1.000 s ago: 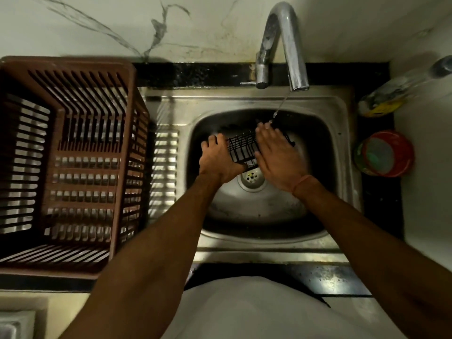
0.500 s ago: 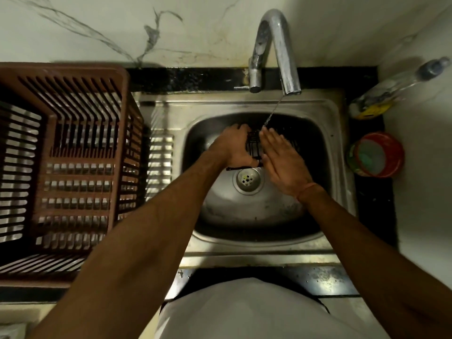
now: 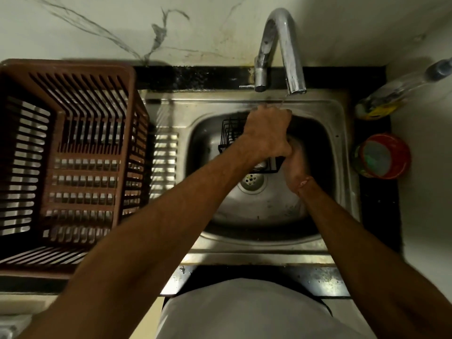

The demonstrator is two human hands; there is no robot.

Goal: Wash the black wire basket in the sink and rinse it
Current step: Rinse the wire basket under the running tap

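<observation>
Two hands meet over the basket (image 3: pixel 231 133) inside the sink (image 3: pixel 318 113), toward its far edge and just short of the tap (image 3: pixel 283 47). The left hand (image 3: pixel 266 133) lies on top of it, fingers curled over the upper wires at the far side, so that grip is closed on the basket. The right hand (image 3: pixel 294 167) sits lower and nearer, pressed against the basket's right end, partly under the left; whether its fingers wrap a wire or only rub flat against it cannot be told.

The basket's long axis seems to run left to right across the sink, with the bare wire grid sticking out to the left of the left hand and a dark corner showing just beyond the drain (image 3: pixel 252 179). The thin stream from the tap falls at the far right, landing about at the left hand's knuckles, so most of the wire lies to the left of the water. My judgement is that the next move turns on shifting or rotating the basket rightward under the stream, and the left hand, which holds it from above, is best placed to do that.

Hidden: the basket's middle and right end, behind both hands and in deep shadow. The right hand's fingertips are out of view.
</observation>
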